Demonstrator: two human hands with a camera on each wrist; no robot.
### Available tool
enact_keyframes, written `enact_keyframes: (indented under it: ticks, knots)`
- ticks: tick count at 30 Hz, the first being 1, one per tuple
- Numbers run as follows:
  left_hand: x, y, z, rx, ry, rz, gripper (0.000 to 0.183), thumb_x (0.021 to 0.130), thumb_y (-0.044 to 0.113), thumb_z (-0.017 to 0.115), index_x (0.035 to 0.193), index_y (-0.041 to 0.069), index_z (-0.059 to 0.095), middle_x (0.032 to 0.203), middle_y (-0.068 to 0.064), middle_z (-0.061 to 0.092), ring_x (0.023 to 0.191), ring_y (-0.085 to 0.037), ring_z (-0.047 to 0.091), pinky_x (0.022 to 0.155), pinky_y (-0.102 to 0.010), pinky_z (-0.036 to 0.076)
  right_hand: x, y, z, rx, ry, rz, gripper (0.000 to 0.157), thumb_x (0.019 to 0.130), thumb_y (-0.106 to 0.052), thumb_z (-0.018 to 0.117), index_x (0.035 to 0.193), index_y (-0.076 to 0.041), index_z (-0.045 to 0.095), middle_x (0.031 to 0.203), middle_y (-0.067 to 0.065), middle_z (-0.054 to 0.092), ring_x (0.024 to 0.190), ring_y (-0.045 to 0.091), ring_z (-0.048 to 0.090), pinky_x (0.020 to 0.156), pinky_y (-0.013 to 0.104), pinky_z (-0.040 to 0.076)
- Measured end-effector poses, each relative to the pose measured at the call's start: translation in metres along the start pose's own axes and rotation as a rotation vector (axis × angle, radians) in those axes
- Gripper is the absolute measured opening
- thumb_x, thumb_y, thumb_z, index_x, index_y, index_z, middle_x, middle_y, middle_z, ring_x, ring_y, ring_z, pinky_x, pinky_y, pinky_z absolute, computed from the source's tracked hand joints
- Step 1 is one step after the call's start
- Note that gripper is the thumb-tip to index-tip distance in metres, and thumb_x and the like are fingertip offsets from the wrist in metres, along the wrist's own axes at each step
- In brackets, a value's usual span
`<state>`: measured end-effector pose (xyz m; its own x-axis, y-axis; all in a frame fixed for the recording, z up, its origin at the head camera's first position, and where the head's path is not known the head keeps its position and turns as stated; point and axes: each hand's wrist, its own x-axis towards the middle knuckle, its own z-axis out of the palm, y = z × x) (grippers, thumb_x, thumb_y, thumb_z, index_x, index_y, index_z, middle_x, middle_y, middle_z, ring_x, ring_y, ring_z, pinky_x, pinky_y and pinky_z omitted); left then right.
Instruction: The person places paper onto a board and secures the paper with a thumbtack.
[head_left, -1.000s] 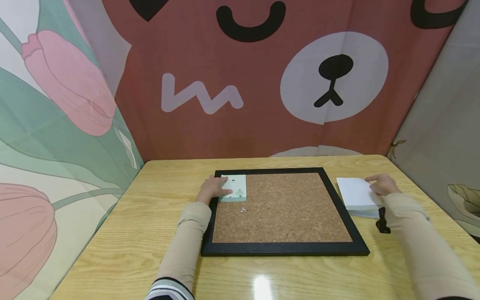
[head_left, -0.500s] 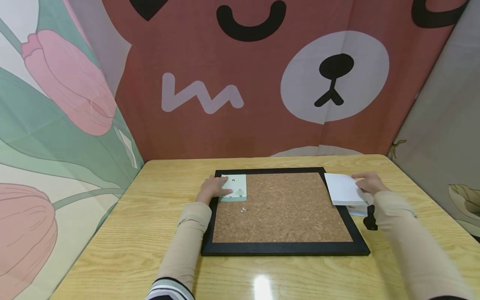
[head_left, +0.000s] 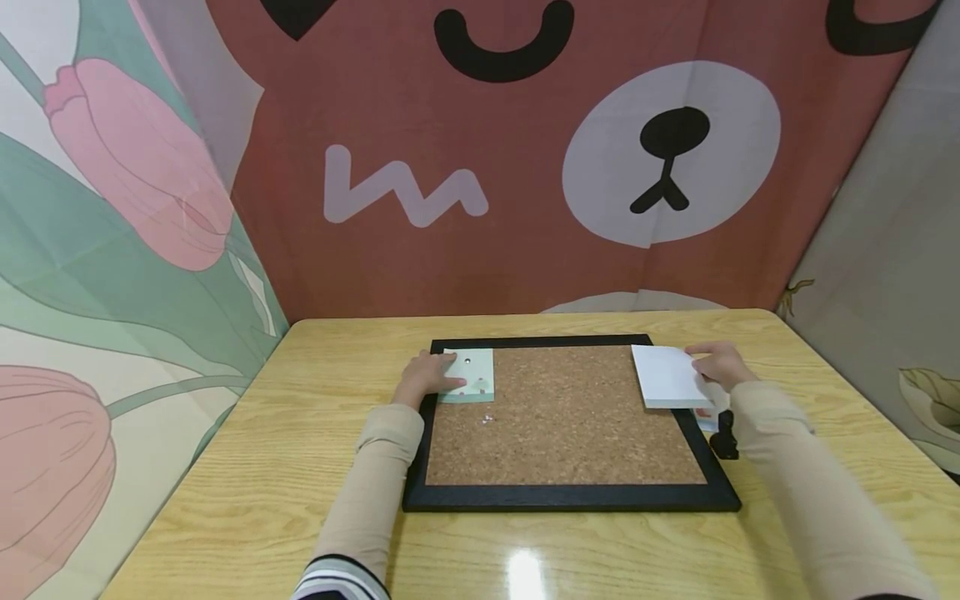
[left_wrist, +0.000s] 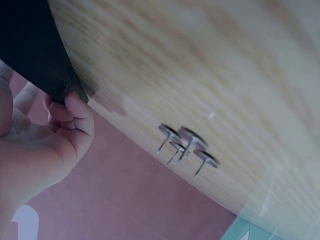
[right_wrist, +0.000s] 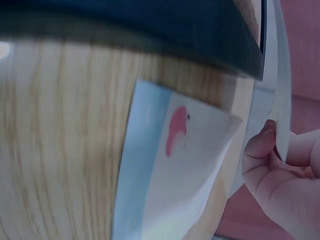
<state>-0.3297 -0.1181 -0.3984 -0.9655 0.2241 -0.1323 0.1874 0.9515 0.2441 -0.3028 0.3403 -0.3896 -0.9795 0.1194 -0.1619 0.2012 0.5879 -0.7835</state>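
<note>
My left hand [head_left: 425, 377] is at the far left corner of the black-framed corkboard [head_left: 562, 450]. Its index finger and thumb reach over a pale green card [head_left: 474, 367] with a tack in it. In the left wrist view, other fingers [left_wrist: 82, 120] curl against the frame's outer edge. My right hand [head_left: 722, 363] pinches the right edge of a white card [head_left: 670, 379], over the board's far right part. Below it on the table lies a card printed with a pink bird [right_wrist: 195, 135], partly hidden in the head view.
Small shiny tacks [head_left: 487, 419] lie on the cork near the green card. In the left wrist view, several thumbtacks [left_wrist: 187, 145] sit on the wood with pins upward. The table [head_left: 247, 500] meets printed cloth walls [head_left: 420, 267] at its back and left side.
My right hand has carried the white card left from the table to over the board's edge, uncovering the pink-bird card. My left hand has stayed in place.
</note>
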Motion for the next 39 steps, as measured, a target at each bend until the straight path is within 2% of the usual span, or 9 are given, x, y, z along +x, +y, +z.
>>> enact_keyframes:
  ticks: [9,13,18,27,32,39]
  knots:
    - [0.0,0.003,-0.001,0.007,-0.008,0.008,0.064,0.083,0.047,0.058,0.137,0.018,0.039,0.136,-0.012,0.039,0.124,-0.037,0.028,0.095,-0.05,0.029,0.002,-0.007,0.015,0.036,-0.06,0.002,0.044,0.084,0.007,0.039,0.126,0.019,0.033,0.112,0.032,0.036,0.047,0.008,0.033,0.048,0.024,0.035]
    - [0.0,0.003,0.0,0.01,-0.004,0.013,0.064,0.083,0.047,0.058,0.137,0.018,0.039,0.136,-0.011,0.039,0.124,-0.037,0.029,0.094,-0.05,0.03,0.002,-0.011,0.022,0.065,-0.07,-0.029,0.043,0.085,0.007,0.039,0.125,0.02,0.033,0.116,0.034,0.035,0.046,0.008,0.034,0.049,0.025,0.036]
    - [0.0,0.002,0.0,0.017,0.003,0.023,0.065,0.082,0.047,0.058,0.137,0.017,0.039,0.135,-0.011,0.04,0.123,-0.037,0.03,0.094,-0.05,0.03,0.002,-0.017,0.031,0.09,-0.078,-0.062,0.042,0.084,0.01,0.037,0.125,0.022,0.032,0.112,0.034,0.038,0.046,0.009,0.036,0.047,0.025,0.036]
    - [-0.002,0.003,0.001,0.008,0.008,0.025,0.064,0.083,0.046,0.058,0.136,0.016,0.04,0.135,-0.011,0.04,0.123,-0.037,0.029,0.095,-0.05,0.029,0.004,-0.028,0.048,0.105,-0.075,-0.036,0.042,0.085,0.01,0.037,0.126,0.02,0.032,0.127,0.036,0.028,0.058,0.013,0.039,0.052,0.024,0.039]
    - [-0.001,0.002,0.002,0.005,0.006,0.017,0.064,0.083,0.046,0.058,0.136,0.016,0.039,0.136,-0.012,0.04,0.124,-0.037,0.029,0.096,-0.05,0.028,0.009,-0.033,0.055,0.079,-0.06,-0.055,0.04,0.085,0.011,0.039,0.125,0.019,0.036,0.129,0.036,0.031,0.071,0.018,0.044,0.055,0.024,0.041]
    - [0.001,0.001,0.002,0.012,0.009,0.007,0.065,0.082,0.047,0.058,0.137,0.017,0.039,0.135,-0.012,0.04,0.122,-0.036,0.031,0.095,-0.049,0.029,0.014,-0.047,0.063,0.074,-0.055,-0.112,0.039,0.086,0.009,0.04,0.124,0.018,0.039,0.127,0.036,0.035,0.061,0.012,0.043,0.054,0.023,0.04]
